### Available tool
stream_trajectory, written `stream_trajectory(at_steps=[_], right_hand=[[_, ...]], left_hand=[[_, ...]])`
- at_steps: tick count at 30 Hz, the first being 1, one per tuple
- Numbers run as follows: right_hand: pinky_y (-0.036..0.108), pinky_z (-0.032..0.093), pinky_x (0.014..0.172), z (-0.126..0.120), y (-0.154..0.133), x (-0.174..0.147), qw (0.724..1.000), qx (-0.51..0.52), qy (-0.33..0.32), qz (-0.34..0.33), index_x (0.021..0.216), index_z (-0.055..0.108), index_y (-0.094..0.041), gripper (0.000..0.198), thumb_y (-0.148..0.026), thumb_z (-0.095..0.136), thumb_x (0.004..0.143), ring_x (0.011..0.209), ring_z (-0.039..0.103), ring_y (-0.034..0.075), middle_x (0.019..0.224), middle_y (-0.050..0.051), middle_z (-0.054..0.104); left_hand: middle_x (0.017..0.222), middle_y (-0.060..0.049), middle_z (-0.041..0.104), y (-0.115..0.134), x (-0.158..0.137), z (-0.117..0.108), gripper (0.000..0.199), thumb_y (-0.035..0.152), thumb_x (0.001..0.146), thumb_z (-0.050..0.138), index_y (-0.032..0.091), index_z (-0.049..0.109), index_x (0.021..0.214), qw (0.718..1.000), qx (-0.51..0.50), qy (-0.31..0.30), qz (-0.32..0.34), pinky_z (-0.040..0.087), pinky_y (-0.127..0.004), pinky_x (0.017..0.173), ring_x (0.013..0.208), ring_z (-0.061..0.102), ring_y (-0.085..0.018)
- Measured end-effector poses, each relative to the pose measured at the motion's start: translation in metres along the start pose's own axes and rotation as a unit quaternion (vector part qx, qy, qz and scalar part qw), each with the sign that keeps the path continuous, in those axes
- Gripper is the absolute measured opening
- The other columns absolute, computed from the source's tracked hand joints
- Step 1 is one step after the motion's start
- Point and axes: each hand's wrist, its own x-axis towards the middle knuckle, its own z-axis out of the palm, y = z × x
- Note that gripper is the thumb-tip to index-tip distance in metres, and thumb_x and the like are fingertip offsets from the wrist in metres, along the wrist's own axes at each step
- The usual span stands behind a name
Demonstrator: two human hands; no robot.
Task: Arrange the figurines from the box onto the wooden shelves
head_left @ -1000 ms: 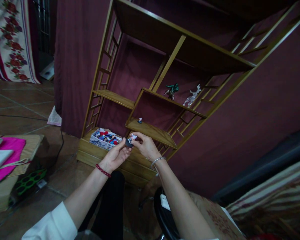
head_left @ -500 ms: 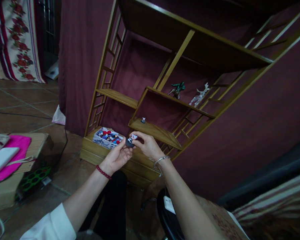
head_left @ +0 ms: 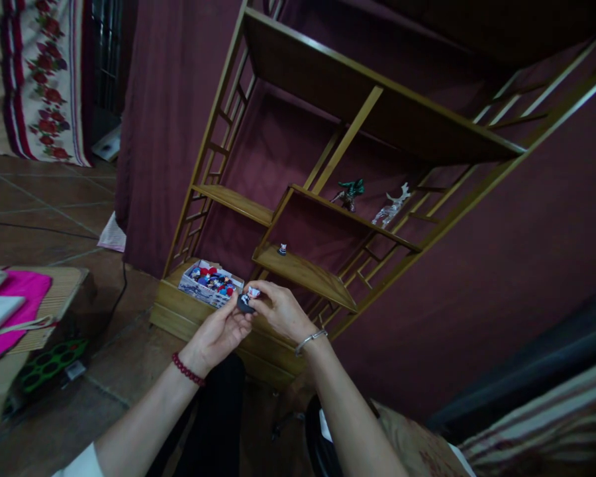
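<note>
Between my two hands is a small figurine (head_left: 247, 301) with a white head and a dark round base. My left hand (head_left: 224, 338) pinches the base between thumb and fingers, palm turned up. The fingertips of my right hand (head_left: 283, 310) close on the white upper part from the other side. Just beyond my left hand stands an open box (head_left: 193, 289) holding several small colourful figures. A similar little white-and-dark figurine (head_left: 282, 250) stands upright on the small middle shelf (head_left: 308, 270) of the wooden rack.
Higher on the rack (head_left: 357, 142) stand a green-and-brown figure (head_left: 348, 194) and a clear deer figure (head_left: 391, 206). At left, a cardboard surface (head_left: 40, 324) bears a pink cloth (head_left: 30, 291) and a white object. A black stool (head_left: 315, 434) is at lower right.
The view has shifted slightly, so hands and figurine appear a little further left and lower. Both hands still grip the figurine.
</note>
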Motion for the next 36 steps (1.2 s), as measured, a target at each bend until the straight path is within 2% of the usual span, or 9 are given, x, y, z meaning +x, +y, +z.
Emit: stream_trajectory(at_steps=[7,12,19,24,28,36], right_hand=[[0.026,0.042,0.077,0.006,0.001,-0.004,1.0,-0.012,0.008,0.0,0.099,0.057,-0.022,0.023,-0.017,0.053,0.077,0.083,0.056,0.015,0.093,0.003,0.062],[0.024,0.042,0.072,0.009,-0.003,-0.009,0.999,-0.008,0.028,0.038,0.095,0.059,-0.023,0.019,-0.019,0.053,0.077,0.076,0.056,0.014,0.086,0.001,0.063],[0.022,0.046,0.066,0.021,0.0,-0.02,0.99,0.035,0.076,0.115,0.097,0.058,-0.024,0.023,-0.018,0.053,0.075,0.07,0.058,0.013,0.086,0.0,0.064],[0.025,0.046,0.07,0.03,0.01,-0.023,0.988,0.016,0.086,0.126,0.101,0.058,-0.025,0.028,-0.018,0.054,0.074,0.074,0.059,0.014,0.091,0.001,0.064],[0.025,0.046,0.074,0.028,0.016,-0.022,0.989,0.047,0.082,0.115,0.104,0.059,-0.025,0.031,-0.016,0.054,0.074,0.08,0.058,0.015,0.096,0.002,0.062],[0.021,0.046,0.061,0.019,0.022,-0.019,0.982,0.093,0.084,0.138,0.101,0.061,-0.024,0.035,-0.015,0.058,0.068,0.066,0.055,0.011,0.084,0.0,0.059]], left_hand=[[0.072,-0.007,0.061,-0.002,-0.002,-0.005,0.018,0.023,0.083,0.049,0.009,0.06,0.084,1.0,0.018,0.013,0.019,0.047,-0.019,0.052,0.058,0.055,-0.009],[0.082,-0.01,0.064,-0.008,-0.004,-0.004,0.015,0.02,0.082,0.051,0.01,0.061,0.087,0.997,0.062,0.026,0.048,0.049,-0.02,0.056,0.061,0.058,-0.01],[0.082,-0.01,0.067,-0.019,-0.004,-0.001,0.014,0.018,0.079,0.055,0.01,0.065,0.085,0.988,0.115,0.02,0.103,0.049,-0.02,0.056,0.059,0.059,-0.01],[0.074,-0.01,0.066,-0.02,-0.001,-0.003,0.016,0.017,0.081,0.051,0.008,0.064,0.081,0.983,0.142,0.049,0.101,0.049,-0.02,0.055,0.058,0.059,-0.01],[0.076,-0.011,0.066,-0.021,0.006,-0.005,0.017,0.016,0.083,0.047,0.008,0.062,0.08,0.984,0.13,0.09,0.082,0.049,-0.019,0.052,0.057,0.059,-0.01],[0.077,-0.008,0.065,-0.024,0.012,-0.006,0.01,0.016,0.08,0.053,0.01,0.061,0.083,0.978,0.163,0.094,0.085,0.05,-0.019,0.053,0.059,0.059,-0.01]])
